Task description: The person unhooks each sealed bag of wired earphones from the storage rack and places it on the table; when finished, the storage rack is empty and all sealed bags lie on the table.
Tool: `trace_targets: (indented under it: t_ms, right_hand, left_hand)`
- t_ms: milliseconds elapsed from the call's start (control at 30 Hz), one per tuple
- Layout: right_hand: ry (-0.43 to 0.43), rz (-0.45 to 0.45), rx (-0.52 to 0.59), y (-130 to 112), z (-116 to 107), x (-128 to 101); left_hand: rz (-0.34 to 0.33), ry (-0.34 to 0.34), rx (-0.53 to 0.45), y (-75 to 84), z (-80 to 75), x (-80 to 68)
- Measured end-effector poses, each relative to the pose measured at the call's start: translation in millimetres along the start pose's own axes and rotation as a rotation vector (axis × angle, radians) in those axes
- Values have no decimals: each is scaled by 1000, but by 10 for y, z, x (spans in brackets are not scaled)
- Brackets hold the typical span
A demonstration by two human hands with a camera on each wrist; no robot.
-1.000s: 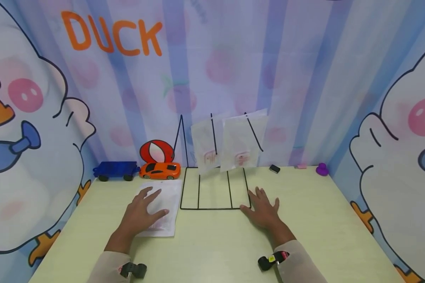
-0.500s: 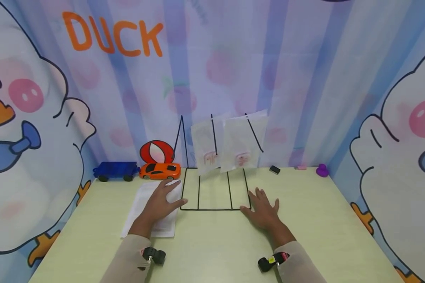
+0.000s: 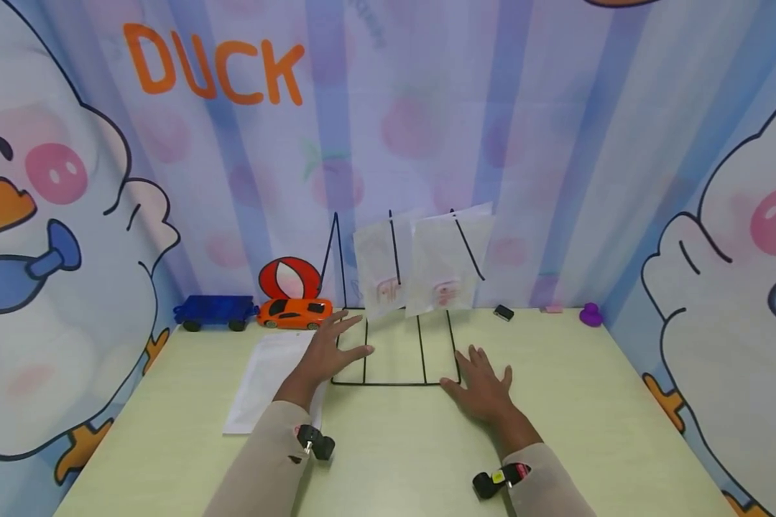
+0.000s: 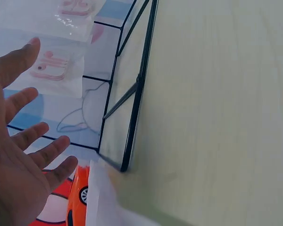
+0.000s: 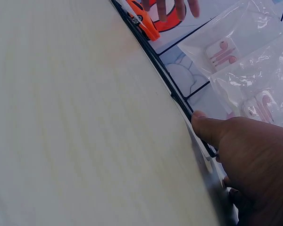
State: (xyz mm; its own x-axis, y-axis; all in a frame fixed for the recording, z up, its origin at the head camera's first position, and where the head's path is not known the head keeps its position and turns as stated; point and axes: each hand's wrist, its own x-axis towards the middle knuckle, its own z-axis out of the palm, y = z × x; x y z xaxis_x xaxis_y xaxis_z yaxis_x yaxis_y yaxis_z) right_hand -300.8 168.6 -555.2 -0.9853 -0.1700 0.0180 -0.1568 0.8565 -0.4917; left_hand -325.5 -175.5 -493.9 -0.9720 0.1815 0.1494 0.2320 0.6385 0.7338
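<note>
Where the head view looks down, the left hand [image 3: 323,355] hovers, fingers spread, over the left side of the wire rack [image 3: 388,384], two bags [image 3: 449,262] hang on the rack, and the right hand [image 3: 485,393] rests, fingers apart, at its front right corner. The left wrist view adds the open palm and pink earphone shapes [image 4: 51,68] on the bags. The right wrist view shows the thumb [image 5: 207,127] touching the front bar, other fingers mostly hidden.
</note>
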Motion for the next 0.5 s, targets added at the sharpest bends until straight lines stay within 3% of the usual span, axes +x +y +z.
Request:
trace_targets:
  t_ms: [267,500]
  right_hand:
    - [5,6,-4,19,11,15]
    - [0,-4,8,3,9,3]
  left_hand:
    - [31,-23,-198,56,136,232]
    - [-51,-5,-267,37,188,379]
